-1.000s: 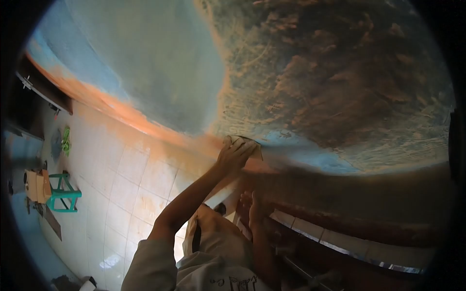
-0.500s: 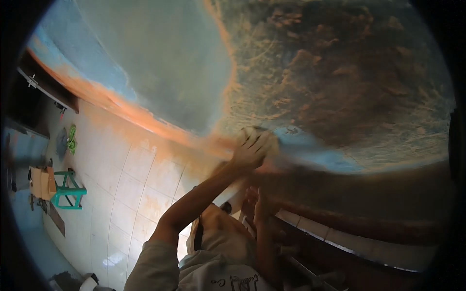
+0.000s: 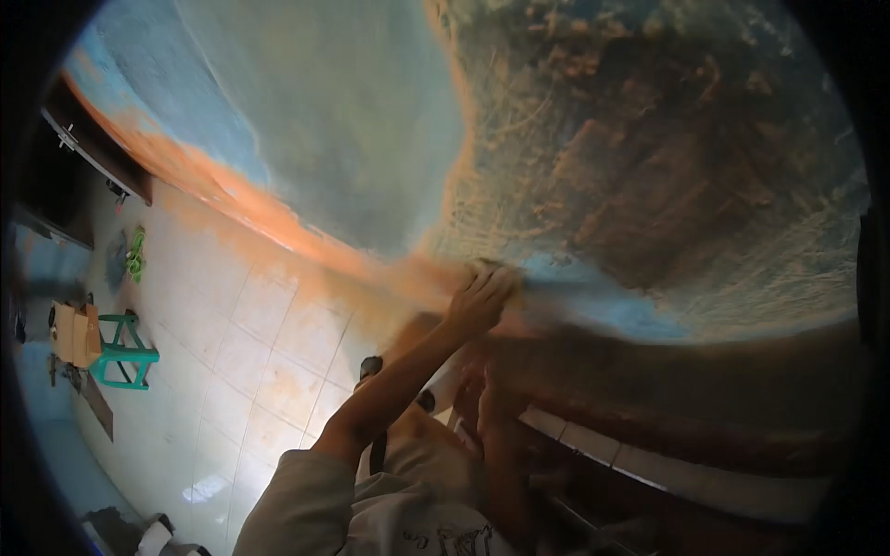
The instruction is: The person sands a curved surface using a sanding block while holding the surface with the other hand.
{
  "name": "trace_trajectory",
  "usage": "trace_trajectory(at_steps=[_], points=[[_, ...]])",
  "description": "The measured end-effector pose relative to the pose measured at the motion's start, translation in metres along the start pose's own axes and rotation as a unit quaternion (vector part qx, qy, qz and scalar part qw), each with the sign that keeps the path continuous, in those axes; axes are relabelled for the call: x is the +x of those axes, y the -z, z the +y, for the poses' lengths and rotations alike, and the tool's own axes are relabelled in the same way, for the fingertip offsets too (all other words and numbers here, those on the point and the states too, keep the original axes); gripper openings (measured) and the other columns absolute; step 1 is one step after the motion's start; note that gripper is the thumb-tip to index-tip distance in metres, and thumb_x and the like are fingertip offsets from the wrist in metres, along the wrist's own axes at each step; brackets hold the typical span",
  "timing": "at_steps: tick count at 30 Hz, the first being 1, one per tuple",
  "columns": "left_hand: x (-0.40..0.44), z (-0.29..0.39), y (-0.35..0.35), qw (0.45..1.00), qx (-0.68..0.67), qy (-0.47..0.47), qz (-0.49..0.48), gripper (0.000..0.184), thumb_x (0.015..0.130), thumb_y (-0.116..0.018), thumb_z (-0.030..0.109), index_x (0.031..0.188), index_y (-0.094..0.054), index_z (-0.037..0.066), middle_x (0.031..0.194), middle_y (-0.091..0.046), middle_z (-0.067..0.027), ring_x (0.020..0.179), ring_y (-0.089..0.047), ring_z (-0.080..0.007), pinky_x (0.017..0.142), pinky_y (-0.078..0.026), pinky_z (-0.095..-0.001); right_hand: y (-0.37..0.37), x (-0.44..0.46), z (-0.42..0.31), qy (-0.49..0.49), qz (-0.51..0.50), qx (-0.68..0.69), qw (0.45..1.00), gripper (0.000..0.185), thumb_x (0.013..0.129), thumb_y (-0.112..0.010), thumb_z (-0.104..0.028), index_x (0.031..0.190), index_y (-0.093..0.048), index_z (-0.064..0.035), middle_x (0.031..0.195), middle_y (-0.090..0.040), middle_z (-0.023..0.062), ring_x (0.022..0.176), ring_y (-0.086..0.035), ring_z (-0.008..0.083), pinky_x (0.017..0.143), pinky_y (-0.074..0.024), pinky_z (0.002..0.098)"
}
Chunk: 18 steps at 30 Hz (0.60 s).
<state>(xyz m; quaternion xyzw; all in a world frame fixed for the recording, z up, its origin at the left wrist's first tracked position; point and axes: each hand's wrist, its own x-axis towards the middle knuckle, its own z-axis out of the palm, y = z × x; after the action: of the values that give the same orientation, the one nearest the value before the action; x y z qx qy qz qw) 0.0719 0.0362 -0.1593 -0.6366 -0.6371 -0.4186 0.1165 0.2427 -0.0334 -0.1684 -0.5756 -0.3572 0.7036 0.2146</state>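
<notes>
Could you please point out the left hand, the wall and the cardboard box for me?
Left hand (image 3: pixel 480 300), head view: on the back of the hand.
Wall (image 3: pixel 343 120), head view: on its smooth greyish patch.
Cardboard box (image 3: pixel 74 335), head view: on its brown side.

A single head-worn camera looks forward and steeply down, close to the painted wall (image 3: pixel 343 120), its lower edge crossing mid-view.

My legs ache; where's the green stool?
Head view, left side: the green stool is on the tiled floor, with the cardboard box apparently on top.
</notes>
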Motion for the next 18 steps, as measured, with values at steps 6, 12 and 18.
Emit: trace_trajectory(at_steps=[6,12,18], points=[[0.021,0.010,0.008,1.000,0.000,0.000,0.016,0.061,0.069,-0.064,0.009,0.128,-0.050,0.004,0.129,-0.051,-0.0151,0.115,-0.050,-0.0325,0.097,-0.037,-0.0485,0.000,0.003,0.010,-0.002,-0.005,0.003,1.000,0.055,0.098,-0.036,-0.045,0.119,-0.057,0.0015,0.113,-0.063,0.0140,0.101,-0.058,0.0198,0.090,-0.0406,0.0322],[-0.012,-0.012,-0.006,0.999,0.032,0.011,-0.038,0.054,0.071,-0.063,0.008,0.123,-0.051,0.001,0.125,-0.051,-0.0175,0.114,-0.049,-0.0360,0.097,-0.034,-0.0554,-0.001,-0.002,0.003,-0.001,-0.002,-0.003,1.000,0.055,0.098,-0.036,-0.045,0.119,-0.058,0.0015,0.112,-0.063,0.0139,0.100,-0.058,0.0198,0.090,-0.0408,0.0322],[0.029,0.005,0.014,0.998,0.016,0.012,0.053,0.055,0.069,-0.063,0.009,0.122,-0.049,0.001,0.124,-0.051,-0.0189,0.113,-0.049,-0.0366,0.094,-0.034,-0.0608,0.002,0.000,0.010,-0.003,-0.001,0.001,1.000,0.055,0.098,-0.036,-0.045,0.118,-0.058,0.0016,0.112,-0.063,0.0139,0.100,-0.058,0.0198,0.089,-0.0409,0.0322]])
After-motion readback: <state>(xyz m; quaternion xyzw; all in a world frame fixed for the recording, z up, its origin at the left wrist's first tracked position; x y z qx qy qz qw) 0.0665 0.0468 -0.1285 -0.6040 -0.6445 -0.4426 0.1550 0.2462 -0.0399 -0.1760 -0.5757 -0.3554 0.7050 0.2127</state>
